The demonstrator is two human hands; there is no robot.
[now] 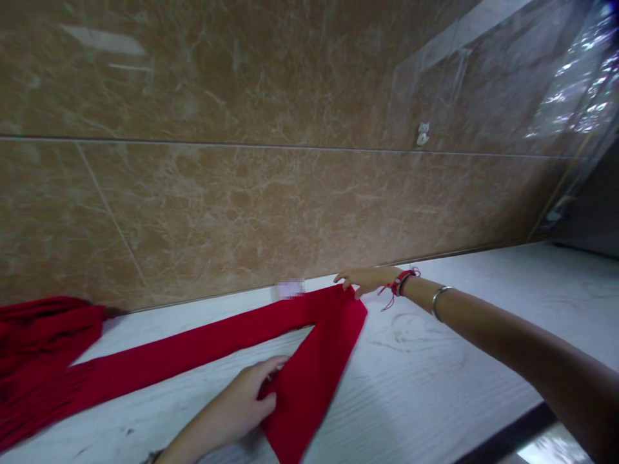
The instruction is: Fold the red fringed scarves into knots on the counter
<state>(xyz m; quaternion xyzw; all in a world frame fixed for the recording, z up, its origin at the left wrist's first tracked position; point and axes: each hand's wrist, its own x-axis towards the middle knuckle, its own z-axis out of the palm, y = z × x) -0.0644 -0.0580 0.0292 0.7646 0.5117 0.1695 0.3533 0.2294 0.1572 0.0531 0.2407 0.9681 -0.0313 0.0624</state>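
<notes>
1. Red cloth strip (pixel 193 354), one, plain. Lies along the bench (pixel 435 348), near its rear edge; at its right-hand end it turns sharply back toward the front edge, forming a pointed bend. Left part creased and gathered; the forward-pointing part runs to the bottom of the view.
2. Left hand (pixel 249 393). Grip closed on the inner edge of the turned-back part, thumb on the upper face; remaining fingertips hidden. Dark band at the wrist, only partly in view.
3. Right hand (pixel 370 278). Grip partly curled, fingertips on the bend of the strip near the bench's rear edge; whether it pinches the cloth cannot be told.
4. Red cord bracelet (pixel 400 282), loose ends hanging, and silver bangle (pixel 439 303), both on the right arm.
5. Red cloth heap (pixel 43 328), rumpled, at the left of the bench beside the wall. Whether it joins the strip cannot be told.
6. Small pale item (pixel 290 289), blurred, at the rear edge, just behind the strip.
7. Wall (pixel 232 206), brown, marbled, glossy, along the rear edge; bears a small white figure (pixel 422 133).
</notes>
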